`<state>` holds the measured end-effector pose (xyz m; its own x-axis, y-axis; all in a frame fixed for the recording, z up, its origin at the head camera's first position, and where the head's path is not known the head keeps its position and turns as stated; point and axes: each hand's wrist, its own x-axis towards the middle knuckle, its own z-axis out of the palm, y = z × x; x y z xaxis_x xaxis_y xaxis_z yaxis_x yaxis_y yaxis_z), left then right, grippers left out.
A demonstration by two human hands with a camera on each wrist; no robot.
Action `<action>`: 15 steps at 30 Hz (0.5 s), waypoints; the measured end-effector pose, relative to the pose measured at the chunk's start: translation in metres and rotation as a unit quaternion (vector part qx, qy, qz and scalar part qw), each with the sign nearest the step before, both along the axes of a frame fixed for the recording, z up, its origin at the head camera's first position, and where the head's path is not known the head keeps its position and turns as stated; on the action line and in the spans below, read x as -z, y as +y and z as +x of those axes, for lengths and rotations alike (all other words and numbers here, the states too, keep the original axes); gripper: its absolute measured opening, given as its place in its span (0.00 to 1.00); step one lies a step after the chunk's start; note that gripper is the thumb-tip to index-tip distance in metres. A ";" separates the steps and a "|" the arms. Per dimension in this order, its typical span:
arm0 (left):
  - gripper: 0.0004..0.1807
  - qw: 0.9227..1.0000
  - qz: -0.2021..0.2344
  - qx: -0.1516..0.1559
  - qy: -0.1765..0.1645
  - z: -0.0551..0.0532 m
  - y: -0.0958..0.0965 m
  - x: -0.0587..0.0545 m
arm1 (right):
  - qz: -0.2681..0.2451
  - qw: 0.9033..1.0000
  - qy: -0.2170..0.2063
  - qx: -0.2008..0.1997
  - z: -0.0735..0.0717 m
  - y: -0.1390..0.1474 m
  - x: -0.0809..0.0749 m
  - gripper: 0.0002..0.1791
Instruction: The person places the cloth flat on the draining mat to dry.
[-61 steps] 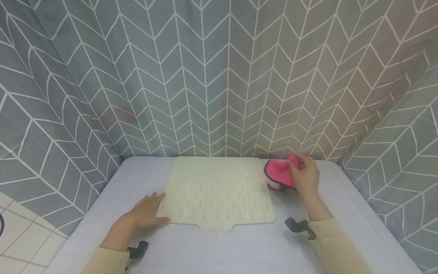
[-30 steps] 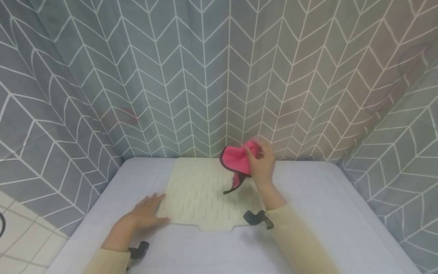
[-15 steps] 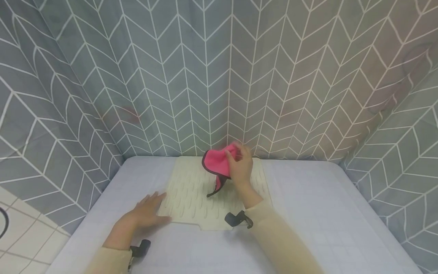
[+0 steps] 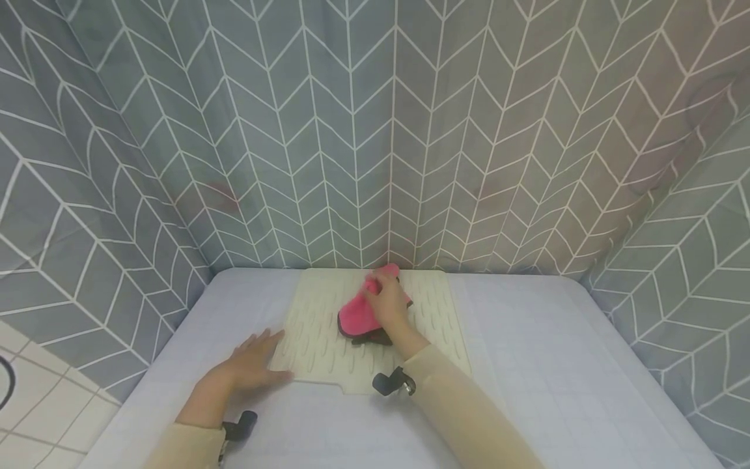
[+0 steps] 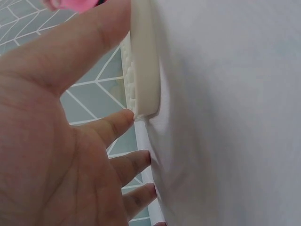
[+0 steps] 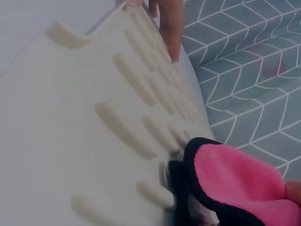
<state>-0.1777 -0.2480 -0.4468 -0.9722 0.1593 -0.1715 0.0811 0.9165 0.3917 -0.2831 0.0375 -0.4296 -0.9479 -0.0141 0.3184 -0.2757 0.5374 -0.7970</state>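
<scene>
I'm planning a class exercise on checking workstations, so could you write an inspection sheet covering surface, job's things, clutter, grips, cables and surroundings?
Surface: white-covered table.
Job's things: pink cloth with dark edging, over the pale ridged board.
Clutter: nothing seen.
Grips: left grip has fingers spread at the board's near-left corner; right grip pinches the pink cloth.
Cables: none identifiable; a dark curve at the picture's left edge is cut off.
Surroundings: grey chevron-patterned backdrop; white tiles at left.
</scene>
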 end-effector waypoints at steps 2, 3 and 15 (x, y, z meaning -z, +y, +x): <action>0.59 1.000 -0.001 -0.001 0.001 0.000 -0.001 0.002 | 0.006 1.000 -0.017 -0.009 0.000 0.000 0.004 0.17; 0.59 1.000 -0.002 -0.001 0.002 0.000 -0.001 0.003 | 0.007 1.000 -0.023 -0.014 0.000 0.001 0.006 0.17; 0.59 1.000 -0.003 -0.006 0.006 -0.001 0.000 0.004 | 0.049 0.995 -0.056 -0.068 0.000 0.009 0.005 0.18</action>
